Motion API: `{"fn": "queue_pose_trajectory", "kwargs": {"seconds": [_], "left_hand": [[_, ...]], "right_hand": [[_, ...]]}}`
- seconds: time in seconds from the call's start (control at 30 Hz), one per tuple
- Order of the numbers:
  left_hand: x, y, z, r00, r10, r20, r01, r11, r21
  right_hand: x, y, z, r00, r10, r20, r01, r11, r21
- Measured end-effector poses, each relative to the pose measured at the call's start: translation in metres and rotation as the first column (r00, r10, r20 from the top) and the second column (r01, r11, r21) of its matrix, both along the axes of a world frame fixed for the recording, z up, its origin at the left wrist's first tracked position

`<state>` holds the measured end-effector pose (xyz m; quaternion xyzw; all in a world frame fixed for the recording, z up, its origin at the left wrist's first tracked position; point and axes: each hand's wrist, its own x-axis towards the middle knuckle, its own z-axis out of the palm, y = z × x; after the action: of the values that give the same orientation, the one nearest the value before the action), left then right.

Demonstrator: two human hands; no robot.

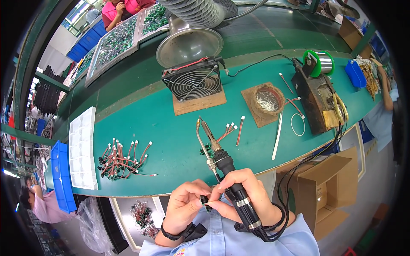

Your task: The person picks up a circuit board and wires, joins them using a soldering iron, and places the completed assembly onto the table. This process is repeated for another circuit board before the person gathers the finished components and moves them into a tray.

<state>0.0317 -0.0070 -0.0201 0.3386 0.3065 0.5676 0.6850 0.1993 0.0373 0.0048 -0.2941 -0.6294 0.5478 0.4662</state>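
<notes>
A soldering iron (pixel 224 162) with a thin solder-feed tube alongside rests in my right hand (pixel 252 194), its tip pointing away over the green bench. My left hand (pixel 183 205) pinches a small black part (pixel 204 199) close to my chest. The right thumb and fingertips meet it there, and fingers hide much of the part. Just beyond the hands, partly behind the iron, lie small green circuit boards (pixel 206 149). To the left spreads a pile of red-and-black wired parts (pixel 121 161) with white connectors. Several loose connector leads (pixel 240 131) lie right of the iron's tip.
A caged fan (pixel 194 83) stands ahead below a metal extraction hood (pixel 190 45). On the right are a round solder tin (pixel 268 99), a black box-shaped unit (pixel 314 100) and a solder wire reel (pixel 318 64). A white tray (pixel 82 149) and blue bin (pixel 63 177) flank the left. Cardboard box (pixel 326 187) stands lower right.
</notes>
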Motion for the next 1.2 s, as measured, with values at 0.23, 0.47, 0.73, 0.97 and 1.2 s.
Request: {"fn": "queue_pose_trajectory", "kwargs": {"seconds": [0.23,0.47,0.73,0.97,1.2], "left_hand": [[0.0001,0.0004,0.0011,1.0,0.001,0.002,-0.001,1.0,-0.004],[0.0008,-0.0001,0.0014,1.0,0.008,-0.014,-0.009,1.0,-0.002],[0.0009,0.0012,0.0012,1.0,-0.005,-0.009,0.005,1.0,0.006],[0.0007,0.0004,0.0011,1.0,-0.008,-0.003,0.008,1.0,0.0],[0.001,0.0004,0.0028,1.0,0.0,-0.009,0.0,1.0,-0.003]], "right_hand": [[-0.0006,-0.0002,0.001,1.0,-0.019,-0.001,0.019,0.999,0.051],[-0.0043,-0.0021,-0.0046,0.992,-0.107,-0.069,0.114,0.987,0.109],[-0.0047,-0.0005,-0.0055,0.989,-0.107,-0.106,0.117,0.989,0.094],[-0.0033,-0.0008,-0.0058,0.993,-0.078,-0.089,0.087,0.991,0.101],[-0.0002,0.0,-0.0023,0.997,-0.048,-0.061,0.053,0.994,0.093]]}}
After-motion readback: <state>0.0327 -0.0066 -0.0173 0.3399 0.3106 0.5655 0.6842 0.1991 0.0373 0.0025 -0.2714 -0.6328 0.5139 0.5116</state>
